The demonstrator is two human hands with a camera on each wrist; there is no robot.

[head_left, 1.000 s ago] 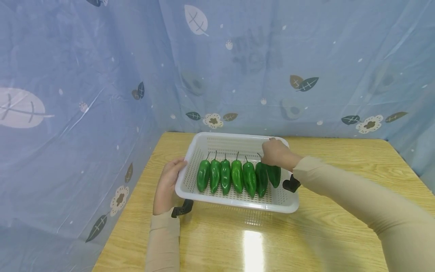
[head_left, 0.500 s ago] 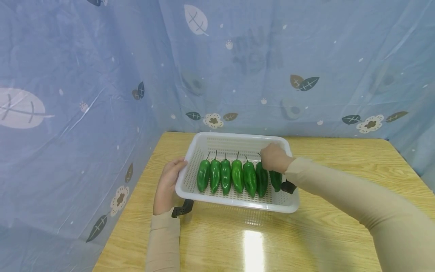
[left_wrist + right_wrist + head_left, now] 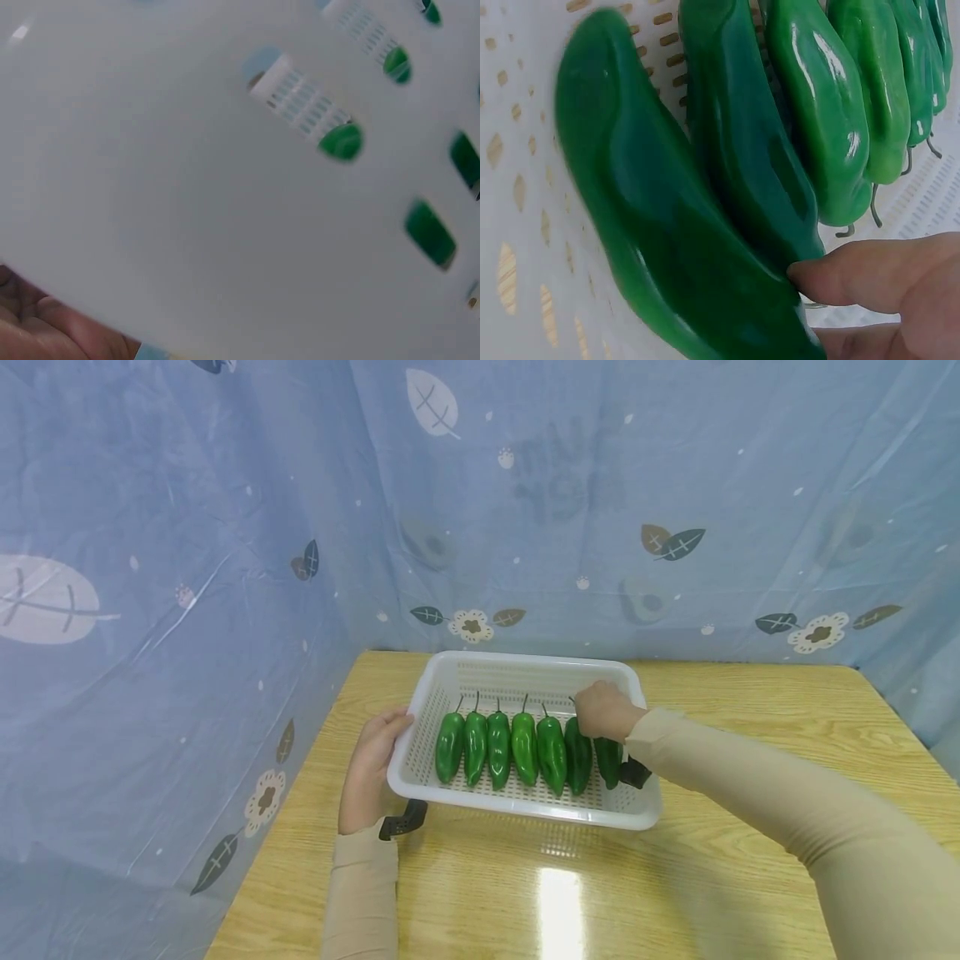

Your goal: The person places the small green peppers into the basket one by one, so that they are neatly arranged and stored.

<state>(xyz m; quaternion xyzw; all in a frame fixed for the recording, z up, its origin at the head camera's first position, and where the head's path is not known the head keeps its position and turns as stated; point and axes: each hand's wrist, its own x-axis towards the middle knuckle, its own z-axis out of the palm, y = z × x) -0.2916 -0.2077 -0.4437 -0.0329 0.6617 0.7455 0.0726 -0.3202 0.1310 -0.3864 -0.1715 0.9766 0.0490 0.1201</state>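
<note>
A white plastic basket point(image 3: 517, 811) on the table holds several green peppers point(image 3: 523, 747) lying side by side, stems toward the back. My left hand point(image 3: 369, 758) grips the basket's left rim; in the left wrist view its curled fingers point(image 3: 56, 326) show beneath the basket's pale wall point(image 3: 187, 187). Inside the right end, my right hand point(image 3: 606, 710) pinches the rightmost green pepper point(image 3: 608, 762) by its stem end. Up close, the thumb point(image 3: 855, 274) lies against that dark pepper point(image 3: 675, 247), right beside its neighbour point(image 3: 742, 127). The held pepper's stem is hidden by the hand.
The wooden table point(image 3: 480, 893) extends around the basket. Behind and to the left hangs a blue patterned curtain point(image 3: 517, 527). The basket's perforated wall point(image 3: 525, 187) stands close beside the held pepper. A black wrist mount point(image 3: 634, 772) overlaps the basket's right end.
My right hand has come a little toward me and to the left, and the rightmost pepper has shifted forward with it, into line with the row. The left hand and basket stay put.
</note>
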